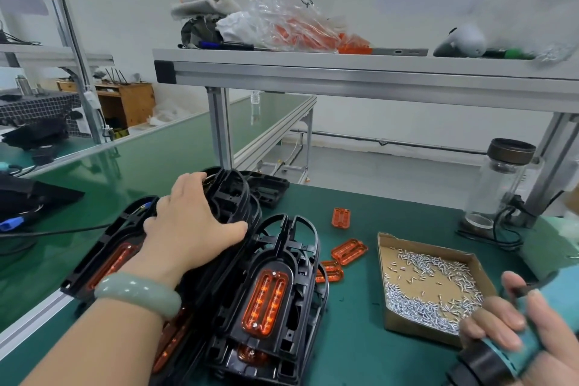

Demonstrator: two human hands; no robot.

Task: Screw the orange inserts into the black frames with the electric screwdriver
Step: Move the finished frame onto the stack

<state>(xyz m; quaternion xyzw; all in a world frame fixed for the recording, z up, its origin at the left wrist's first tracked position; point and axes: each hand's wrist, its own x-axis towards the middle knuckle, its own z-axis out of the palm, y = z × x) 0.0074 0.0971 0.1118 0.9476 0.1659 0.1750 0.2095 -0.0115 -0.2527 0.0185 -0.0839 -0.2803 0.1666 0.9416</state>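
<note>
On green bench (pixel 351 307) | left grip (pixel 188 226) grasping black frames (pixel 233 189) | right grip (pixel 513 332) grasping teal screwdriver (pixel 504 359) | orange insert (pixel 266 301) glossy, 2 screws (pixel 274 273)

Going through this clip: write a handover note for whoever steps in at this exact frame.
Left hand grips the leaning stack of black plastic frames.
Right hand holds the teal electric screwdriver, clear of any frame.
Done: the front frame's translucent orange insert is seated, screw heads showing at both ends.
Left: three loose orange inserts lie on the green mat beside the open cardboard tray of small silver screws.
</note>
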